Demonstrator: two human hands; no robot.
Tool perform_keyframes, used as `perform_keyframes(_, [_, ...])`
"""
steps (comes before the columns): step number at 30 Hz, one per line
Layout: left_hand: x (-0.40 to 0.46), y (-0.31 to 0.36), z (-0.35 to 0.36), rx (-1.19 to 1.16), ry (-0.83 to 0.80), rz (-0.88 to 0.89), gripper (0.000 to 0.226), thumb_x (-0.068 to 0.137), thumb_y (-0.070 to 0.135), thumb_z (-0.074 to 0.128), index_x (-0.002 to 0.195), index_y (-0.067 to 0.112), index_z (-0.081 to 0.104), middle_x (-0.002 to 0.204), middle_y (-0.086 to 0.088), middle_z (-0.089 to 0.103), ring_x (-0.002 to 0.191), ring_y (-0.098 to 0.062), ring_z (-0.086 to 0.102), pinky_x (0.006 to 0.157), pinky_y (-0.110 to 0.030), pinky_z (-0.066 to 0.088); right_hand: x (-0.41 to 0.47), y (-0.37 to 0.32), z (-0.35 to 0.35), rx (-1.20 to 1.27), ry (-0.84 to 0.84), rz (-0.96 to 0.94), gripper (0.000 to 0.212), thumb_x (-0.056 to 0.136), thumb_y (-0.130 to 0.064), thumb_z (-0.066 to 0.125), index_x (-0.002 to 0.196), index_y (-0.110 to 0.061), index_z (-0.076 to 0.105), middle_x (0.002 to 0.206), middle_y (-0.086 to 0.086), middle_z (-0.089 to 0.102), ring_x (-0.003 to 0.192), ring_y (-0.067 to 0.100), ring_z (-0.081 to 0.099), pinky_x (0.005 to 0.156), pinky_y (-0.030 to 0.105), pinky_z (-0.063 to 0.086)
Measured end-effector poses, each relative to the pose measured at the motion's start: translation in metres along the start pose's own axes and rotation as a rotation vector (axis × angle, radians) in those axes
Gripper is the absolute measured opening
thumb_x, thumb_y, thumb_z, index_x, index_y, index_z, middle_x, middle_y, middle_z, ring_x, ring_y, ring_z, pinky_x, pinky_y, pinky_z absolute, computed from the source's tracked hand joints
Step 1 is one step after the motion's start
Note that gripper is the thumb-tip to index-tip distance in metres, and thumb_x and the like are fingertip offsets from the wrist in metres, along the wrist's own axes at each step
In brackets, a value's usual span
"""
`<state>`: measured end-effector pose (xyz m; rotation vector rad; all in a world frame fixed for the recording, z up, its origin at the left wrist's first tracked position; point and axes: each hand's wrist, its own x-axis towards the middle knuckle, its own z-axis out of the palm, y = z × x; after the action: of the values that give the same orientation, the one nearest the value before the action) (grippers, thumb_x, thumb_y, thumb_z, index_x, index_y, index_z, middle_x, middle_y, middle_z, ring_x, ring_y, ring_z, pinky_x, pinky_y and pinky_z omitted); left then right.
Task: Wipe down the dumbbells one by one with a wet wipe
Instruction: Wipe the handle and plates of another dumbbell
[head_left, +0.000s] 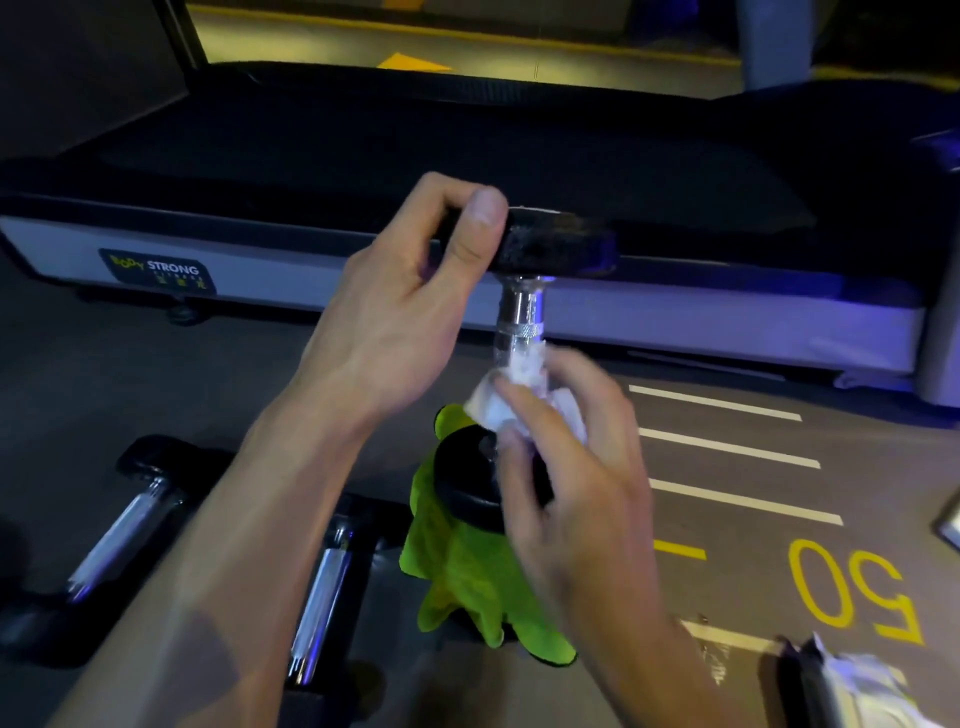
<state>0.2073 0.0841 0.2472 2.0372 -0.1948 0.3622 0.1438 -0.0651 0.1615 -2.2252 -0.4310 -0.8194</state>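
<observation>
My left hand (410, 306) grips the top end of the upright dumbbell (519, 306), whose lower end stands on a green cloth (467, 582). My right hand (566, 467) wraps the wet wipe (514, 389) around its bar. Bare floor (727, 571) lies rightward, marked "50"; the treadmill (291, 275) behind reads "BODY STRONG".

The grey floor (727, 519) bears white stripes and a yellow "50" (852, 587). A green cloth (467, 582) lies on it; left of the cloth lie two dumbbells (124, 525) (324, 597), and beyond it stands a treadmill base (311, 270). Right of the cloth, at the frame's lower edge, lies a wipe packet (857, 686).
</observation>
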Motion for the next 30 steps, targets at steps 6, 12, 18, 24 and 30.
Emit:
perform_keyframes(6, [-0.002,0.010,0.008,-0.006,-0.002,0.017,0.034,0.102,0.065,0.039,0.113,0.040,0.060,0.102,0.019,0.070,0.097,-0.006,0.068,0.085,-0.037,0.056,0.022,0.002,0.004,-0.051,0.107,0.005,0.038,0.096,-0.012,0.067,0.134,-0.015,0.066,0.124,0.008,0.052,0.111,0.025,0.049,0.094,0.040,0.046])
perform_keyframes(12, [0.000,0.009,0.012,-0.023,0.039,-0.006,0.037,0.098,0.072,0.039,0.110,0.044,0.060,0.098,0.008,0.070,0.092,-0.018,0.069,0.084,-0.051,0.057,0.019,0.013,-0.015,0.215,0.146,0.248,0.017,0.093,-0.015,0.073,0.099,-0.032,0.075,0.074,-0.004,0.046,0.066,0.014,0.053,0.064,0.026,0.045])
perform_keyframes(18, [0.001,0.008,0.012,-0.044,0.045,-0.012,0.036,0.099,0.071,0.039,0.110,0.043,0.060,0.098,0.005,0.069,0.092,-0.020,0.069,0.084,-0.055,0.056,0.033,0.002,-0.016,0.466,0.127,0.270,0.023,0.088,-0.001,0.075,0.096,-0.023,0.075,0.095,-0.002,0.068,0.089,0.017,0.071,0.081,0.027,0.056])
perform_keyframes(24, [-0.001,0.009,0.013,-0.061,0.030,0.007,0.034,0.103,0.065,0.040,0.111,0.039,0.060,0.097,0.007,0.070,0.093,-0.013,0.069,0.085,-0.046,0.057,0.044,0.003,-0.004,0.199,0.185,0.048,0.024,0.094,-0.001,0.069,0.117,-0.005,0.074,0.112,0.007,0.059,0.102,0.001,0.056,0.090,0.019,0.048])
perform_keyframes(30, [0.001,0.006,0.012,-0.045,0.037,0.013,0.035,0.102,0.065,0.039,0.111,0.038,0.061,0.084,0.013,0.063,0.080,-0.006,0.061,0.077,-0.035,0.052,0.025,0.004,0.007,-0.020,0.046,-0.125,0.028,0.093,0.002,0.061,0.120,0.002,0.070,0.127,0.013,0.060,0.120,0.030,0.052,0.109,0.033,0.042])
